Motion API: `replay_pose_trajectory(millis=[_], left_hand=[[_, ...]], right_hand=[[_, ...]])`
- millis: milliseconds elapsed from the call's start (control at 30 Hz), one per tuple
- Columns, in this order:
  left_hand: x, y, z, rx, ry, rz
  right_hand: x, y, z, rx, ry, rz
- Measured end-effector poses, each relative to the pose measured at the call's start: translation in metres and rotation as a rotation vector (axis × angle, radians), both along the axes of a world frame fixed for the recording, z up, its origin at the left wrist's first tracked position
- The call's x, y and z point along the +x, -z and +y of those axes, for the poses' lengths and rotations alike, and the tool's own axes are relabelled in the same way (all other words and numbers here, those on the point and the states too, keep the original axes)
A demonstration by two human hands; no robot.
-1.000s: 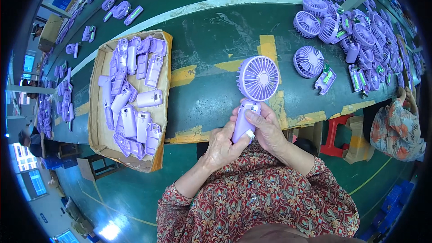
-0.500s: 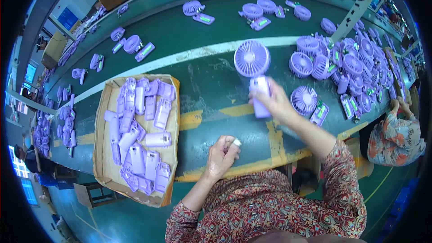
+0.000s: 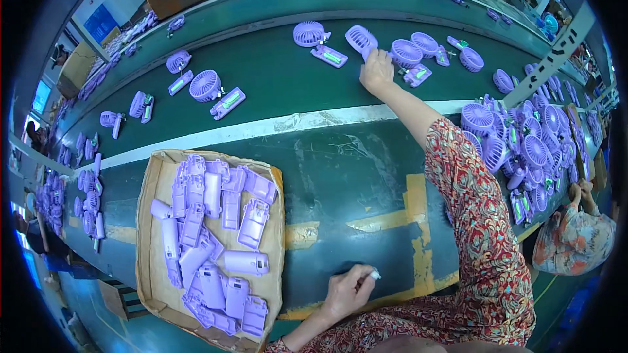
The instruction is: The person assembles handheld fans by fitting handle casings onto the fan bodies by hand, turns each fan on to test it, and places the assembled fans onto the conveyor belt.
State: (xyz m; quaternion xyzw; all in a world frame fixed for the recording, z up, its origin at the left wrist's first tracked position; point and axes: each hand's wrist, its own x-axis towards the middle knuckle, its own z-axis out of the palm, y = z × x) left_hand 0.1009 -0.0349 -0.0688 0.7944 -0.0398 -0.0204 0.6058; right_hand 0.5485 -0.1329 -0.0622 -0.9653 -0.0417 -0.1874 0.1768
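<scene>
My right hand [image 3: 377, 72] reaches far over the green conveyor belt. Its fingers close around the handle end of a purple handheld fan [image 3: 361, 38], whose round slatted head points away from me. Close by lie other purple fans [image 3: 407, 53] with opened handles. My left hand [image 3: 348, 291] rests near the table's front edge with its fingers pinched together. A small white piece [image 3: 375, 274] shows at the fingertips; whether it is held or wrapped on a finger I cannot tell.
A cardboard box [image 3: 145, 248] with several purple handle shells [image 3: 212, 193] stands left on the green table [image 3: 353, 189]. A heap of purple fans [image 3: 533, 150] and a metal post [image 3: 549, 59] are at right. A co-worker [image 3: 575, 238] sits at far right.
My right hand has carried the assembled fan from over the table forward onto the belt. My left hand stays pinched near the table edge. The view has shifted.
</scene>
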Motion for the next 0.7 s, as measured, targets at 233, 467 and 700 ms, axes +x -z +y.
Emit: replay_pose_trajectory(millis=[233,467,700], left_hand=[[0.009,-0.003,0.01,-0.07,0.051,-0.016],[0.007,-0.007,0.008,-0.082,0.068,0.031],[0.002,-0.004,0.003,-0.074,-0.03,0.038]], right_hand=[[0.037,-0.001,0.07,0.05,-0.355,-0.117],[0.021,-0.034,0.06,0.014,-0.163,0.572],[-0.086,-0.057,0.018,0.6,-0.379,0.878]])
